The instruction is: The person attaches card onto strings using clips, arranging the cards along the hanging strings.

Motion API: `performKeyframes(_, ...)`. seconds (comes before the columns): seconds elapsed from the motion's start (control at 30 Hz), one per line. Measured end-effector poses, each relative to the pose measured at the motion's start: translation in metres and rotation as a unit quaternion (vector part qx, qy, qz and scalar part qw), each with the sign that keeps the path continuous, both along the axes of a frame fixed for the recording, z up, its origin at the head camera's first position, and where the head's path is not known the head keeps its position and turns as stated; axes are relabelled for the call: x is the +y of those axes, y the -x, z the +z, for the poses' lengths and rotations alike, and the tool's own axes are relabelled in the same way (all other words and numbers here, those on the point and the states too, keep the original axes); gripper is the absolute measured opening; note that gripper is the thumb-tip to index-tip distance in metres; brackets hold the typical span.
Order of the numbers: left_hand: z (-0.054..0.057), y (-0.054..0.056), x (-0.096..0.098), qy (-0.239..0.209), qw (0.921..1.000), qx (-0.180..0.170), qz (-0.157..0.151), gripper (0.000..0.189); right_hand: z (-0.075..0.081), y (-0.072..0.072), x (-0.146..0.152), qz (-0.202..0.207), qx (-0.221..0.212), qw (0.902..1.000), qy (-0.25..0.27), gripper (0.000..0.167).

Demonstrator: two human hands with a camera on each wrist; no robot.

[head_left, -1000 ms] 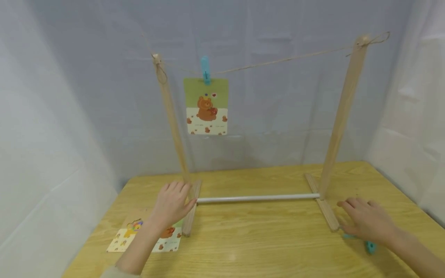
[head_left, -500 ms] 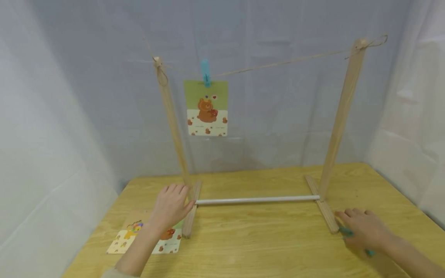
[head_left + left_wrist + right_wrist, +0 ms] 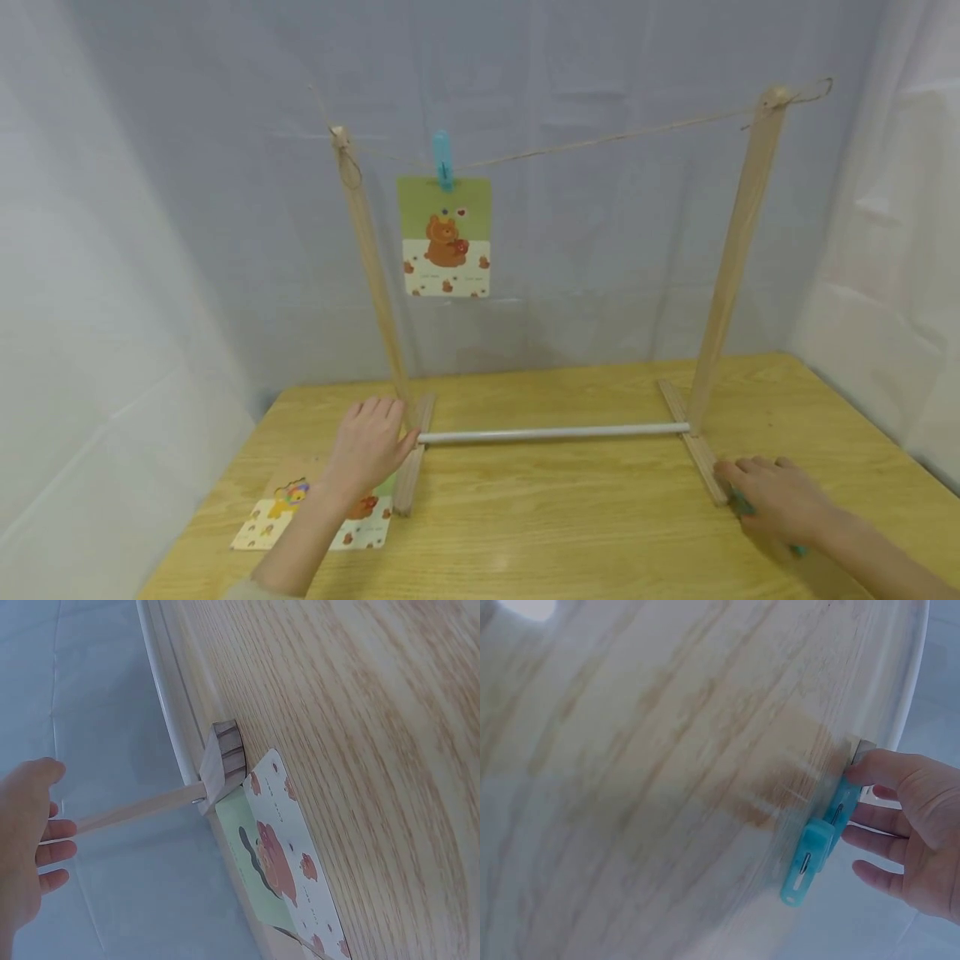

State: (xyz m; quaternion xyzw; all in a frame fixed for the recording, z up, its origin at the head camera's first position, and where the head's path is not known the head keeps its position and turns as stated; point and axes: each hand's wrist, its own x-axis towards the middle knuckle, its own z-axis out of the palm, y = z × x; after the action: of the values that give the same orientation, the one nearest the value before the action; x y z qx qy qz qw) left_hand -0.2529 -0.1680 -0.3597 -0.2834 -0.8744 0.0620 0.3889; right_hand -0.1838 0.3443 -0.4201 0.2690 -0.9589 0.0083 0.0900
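Note:
My left hand (image 3: 367,446) is by the foot of the left post, above two cards on the table; in the left wrist view its fingers are loosely bent with nothing in them. The bear card (image 3: 274,859) has a green and white face; a yellow card (image 3: 273,504) lies left of it. My right hand (image 3: 780,500) is low over the table at the right, its thumb and forefinger pinching the end of a teal clothespin (image 3: 842,806). A second teal clothespin (image 3: 804,864) overlaps it in the right wrist view. Both are mostly hidden by the hand in the head view.
Two wooden posts, the left post (image 3: 371,267) and right post (image 3: 738,258), stand on wooden feet joined by a white rod (image 3: 555,433). Along the twine (image 3: 585,145) between their tops, a blue clothespin (image 3: 442,158) holds a hanging bear card (image 3: 446,237). White sheeting surrounds the table.
My right hand has moved slightly left and down onto the teal clothespins, covering more of them. The left hand stays by the left post. The head view has shifted slightly.

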Motion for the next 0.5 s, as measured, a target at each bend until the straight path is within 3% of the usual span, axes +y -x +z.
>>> performKeyframes(0.33, -0.003, 0.001, 0.000, -0.002, 1.0000, 0.000, 0.000, 0.039, 0.006, 0.001, -0.003, -0.031, 0.021, 0.9984, -0.043, 0.058)
performKeyframes(0.5, -0.003, 0.001, 0.000, -0.001, 0.9999, -0.012, 0.007, 0.037, 0.010, -0.001, -0.005, -0.030, 0.061, 0.9964, -0.050, 0.057)
